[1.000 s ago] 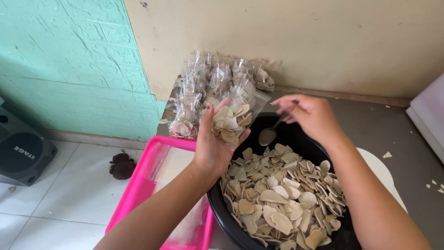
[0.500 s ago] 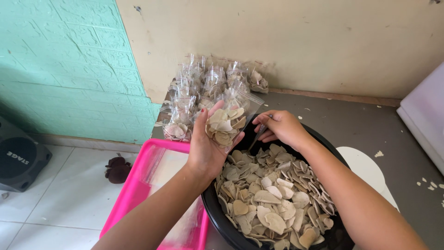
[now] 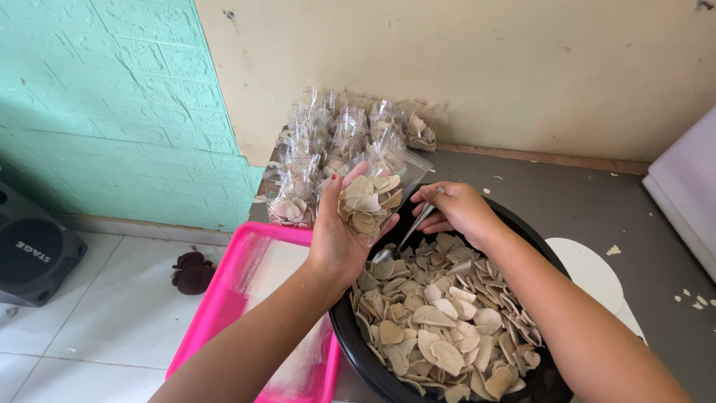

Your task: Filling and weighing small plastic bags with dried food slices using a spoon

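My left hand (image 3: 339, 239) grips a small clear plastic bag (image 3: 373, 198) half full of beige chips, held above the rim of a big black bowl (image 3: 350, 336). The bowl is heaped with flat beige chips (image 3: 440, 321). My right hand (image 3: 455, 213) is closed on the handle of a metal spoon (image 3: 403, 239), whose tip dips into the chips at the bowl's far left, just under the bag.
Several filled clear bags (image 3: 328, 145) are stacked against the cream wall behind the bowl. A pink tray (image 3: 224, 298) lies left of the bowl. A black speaker (image 3: 33, 254) and a small dark lump (image 3: 190, 270) sit on the white tiled floor. A white box (image 3: 686, 194) stands at right.
My right hand came in from the right with the spoon lifted, then lowered it so the spoon tip now digs into the chips. The left hand kept the bag almost still.
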